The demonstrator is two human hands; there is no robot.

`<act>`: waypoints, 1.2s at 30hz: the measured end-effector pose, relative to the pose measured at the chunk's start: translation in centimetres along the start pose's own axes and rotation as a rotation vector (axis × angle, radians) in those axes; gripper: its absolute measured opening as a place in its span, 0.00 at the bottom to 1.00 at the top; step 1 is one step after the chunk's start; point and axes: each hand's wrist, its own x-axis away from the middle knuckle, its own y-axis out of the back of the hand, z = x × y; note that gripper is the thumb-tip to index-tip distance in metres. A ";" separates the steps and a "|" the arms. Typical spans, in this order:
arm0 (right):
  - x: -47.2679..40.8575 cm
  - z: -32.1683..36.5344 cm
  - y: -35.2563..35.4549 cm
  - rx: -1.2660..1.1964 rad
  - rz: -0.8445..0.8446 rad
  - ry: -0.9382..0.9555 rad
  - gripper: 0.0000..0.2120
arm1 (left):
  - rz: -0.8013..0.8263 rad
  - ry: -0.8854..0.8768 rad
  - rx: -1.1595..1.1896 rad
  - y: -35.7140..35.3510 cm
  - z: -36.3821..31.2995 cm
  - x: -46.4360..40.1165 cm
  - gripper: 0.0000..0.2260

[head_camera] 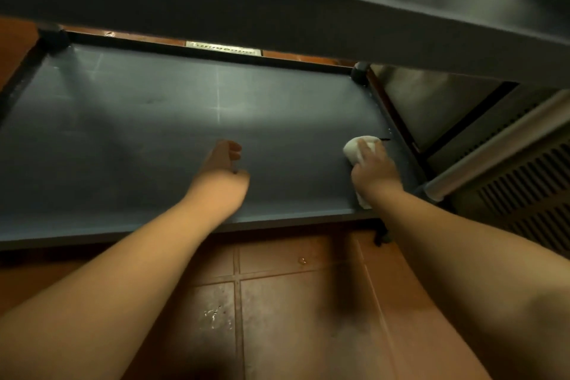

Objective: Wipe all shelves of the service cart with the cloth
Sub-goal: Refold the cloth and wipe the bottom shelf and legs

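Big dark grey flat bottom shelf (138, 139), far side partly hidden under upper grey shelf (216, 0). Left hand (223, 168) over shelf middle, fingers loosely curled, holding nothing. Right hand (374, 168) pressing crumpled white cloth (354, 148) on shelf near right rim, cloth mostly hidden under hand. Brown tile floor (293, 302) below.

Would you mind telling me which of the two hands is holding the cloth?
The right hand, pressing the white cloth onto the lower shelf near its right edge; the left hand is empty.

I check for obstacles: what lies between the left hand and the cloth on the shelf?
Only bare shelf lies between the left hand and the cloth, in the head view.
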 end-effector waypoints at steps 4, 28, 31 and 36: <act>1.4 4.5 -0.9 -0.006 0.076 0.104 0.30 | 0.038 -0.035 -0.076 -1.2 -0.2 1.2 0.17; -1.4 -5.7 2.7 -0.011 0.137 0.052 0.31 | 0.274 -0.006 -0.215 -13.0 -10.0 1.4 0.19; -1.2 -5.1 1.7 -0.121 0.128 -0.003 0.35 | 0.368 -0.031 -0.219 -15.3 -10.5 1.1 0.18; -0.7 -3.5 2.7 -0.495 -0.052 -0.128 0.29 | 0.433 0.095 0.028 -18.6 -11.3 0.6 0.08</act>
